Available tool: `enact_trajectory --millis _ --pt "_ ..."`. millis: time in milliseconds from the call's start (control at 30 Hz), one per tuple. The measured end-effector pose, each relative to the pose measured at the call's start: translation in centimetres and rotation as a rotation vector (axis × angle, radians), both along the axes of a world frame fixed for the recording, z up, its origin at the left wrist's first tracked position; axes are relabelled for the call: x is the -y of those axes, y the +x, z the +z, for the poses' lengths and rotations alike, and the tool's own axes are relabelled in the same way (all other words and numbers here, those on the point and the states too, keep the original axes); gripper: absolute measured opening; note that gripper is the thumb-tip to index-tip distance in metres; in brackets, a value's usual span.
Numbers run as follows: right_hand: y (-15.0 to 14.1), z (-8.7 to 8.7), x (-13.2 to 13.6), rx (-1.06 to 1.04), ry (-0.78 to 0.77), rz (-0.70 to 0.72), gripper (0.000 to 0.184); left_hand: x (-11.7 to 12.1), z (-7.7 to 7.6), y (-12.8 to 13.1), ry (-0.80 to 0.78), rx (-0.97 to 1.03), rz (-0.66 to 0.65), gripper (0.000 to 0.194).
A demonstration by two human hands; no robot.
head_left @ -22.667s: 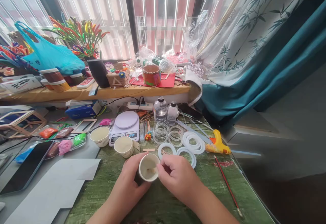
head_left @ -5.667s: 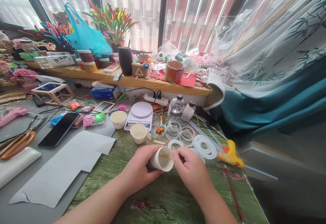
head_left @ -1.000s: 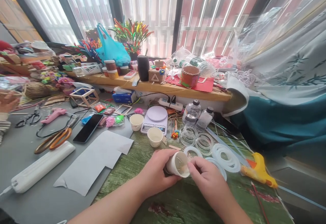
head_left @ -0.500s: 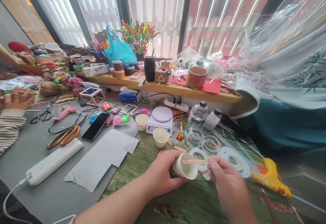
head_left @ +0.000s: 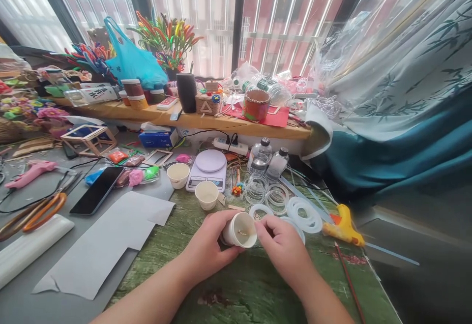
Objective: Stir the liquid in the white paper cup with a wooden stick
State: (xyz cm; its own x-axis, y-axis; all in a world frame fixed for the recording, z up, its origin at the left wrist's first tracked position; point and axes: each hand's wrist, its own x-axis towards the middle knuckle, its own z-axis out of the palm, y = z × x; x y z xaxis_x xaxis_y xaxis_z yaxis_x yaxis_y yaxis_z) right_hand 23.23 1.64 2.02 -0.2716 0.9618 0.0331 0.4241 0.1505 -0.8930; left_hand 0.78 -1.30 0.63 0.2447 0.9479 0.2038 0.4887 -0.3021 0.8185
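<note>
Tilted toward me, a white paper cup (head_left: 229,231) is gripped by my left hand (head_left: 208,243), its fingers wrapped round the side. Clear-looking liquid and a small pale mark show inside. My right hand (head_left: 282,245) is closed in a pinch at the cup's right rim. The wooden stick it held a moment ago is mostly hidden now. Just behind stand another paper cup (head_left: 206,195) with a paper tab and a third cup (head_left: 178,174), beside a white digital scale (head_left: 210,162). Translucent ring molds (head_left: 304,214) lie beyond my right hand.
Two clear bottles (head_left: 260,156) stand behind clear rings (head_left: 277,199). A yellow glue gun (head_left: 344,225) and a red pencil (head_left: 348,279) lie at right. Grey card (head_left: 106,240), a phone (head_left: 96,191) and scissors (head_left: 44,213) are at left. A crowded shelf (head_left: 236,128) runs behind.
The view has swung right, and the other person's hand at far left is out of sight. The stick, plain across the cup before, hardly shows now; my right hand is closer to the rim.
</note>
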Motion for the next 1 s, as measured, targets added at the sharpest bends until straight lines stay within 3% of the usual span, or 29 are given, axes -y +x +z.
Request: enact_trajectory --millis 200,467,733,1000 --pt "-0.3 -0.5 -0.4 -0.446 -0.265 -0.136 0.047 0.0 0.0 -0.1 0.007 -0.013 0.003 0.072" --pt "0.4 0.3 0.1 -0.614 -0.154 -0.268 0.044 0.1 0.1 -0.2 -0.003 -0.025 0.009 0.072" --pt "0.6 1.2 1.0 -0.545 0.037 -0.285 0.036 -0.1 0.2 -0.1 0.002 -0.012 0.019 0.069" --pt "0.7 1.6 0.5 -0.076 0.369 0.007 0.033 -0.1 0.3 0.0 0.032 0.002 0.018 0.066"
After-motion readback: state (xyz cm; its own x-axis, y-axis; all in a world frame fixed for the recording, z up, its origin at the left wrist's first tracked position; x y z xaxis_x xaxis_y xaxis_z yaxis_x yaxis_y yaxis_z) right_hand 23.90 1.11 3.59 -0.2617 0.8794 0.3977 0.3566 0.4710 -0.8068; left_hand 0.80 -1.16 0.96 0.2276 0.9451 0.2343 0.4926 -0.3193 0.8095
